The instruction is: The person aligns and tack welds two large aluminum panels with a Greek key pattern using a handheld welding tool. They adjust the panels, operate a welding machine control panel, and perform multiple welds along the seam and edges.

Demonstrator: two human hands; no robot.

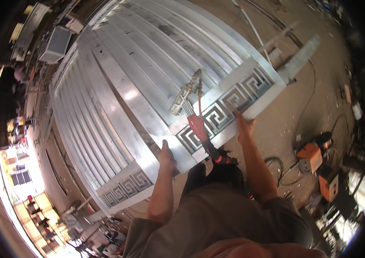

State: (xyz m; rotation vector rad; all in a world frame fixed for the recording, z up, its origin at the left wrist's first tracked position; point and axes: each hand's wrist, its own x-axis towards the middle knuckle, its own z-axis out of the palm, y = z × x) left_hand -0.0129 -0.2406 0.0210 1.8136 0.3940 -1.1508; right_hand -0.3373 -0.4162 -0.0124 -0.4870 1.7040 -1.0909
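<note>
A large silvery metal gate (141, 56) with ribbed slats and greek-key bands lies flat in front of me. My left hand (166, 158) grips its near edge by the seam between the two leaves, thumb on top. Further right, my right hand (244, 127) holds the same edge beside the right greek-key band (234, 101), thumb on top and the other fingers mostly hidden beneath. Between my hands, a red-and-black handled tool (196, 127) with a metal clamp-like head rests on the gate, touched by neither hand; its exact kind is unclear.
Orange machines (310, 158) stand on the floor at the right, with cables (277, 165) around them. A metal bar (300, 58) juts out past the gate's far right corner. A grey box (56, 44) stands at the far left; clutter lies at the lower left.
</note>
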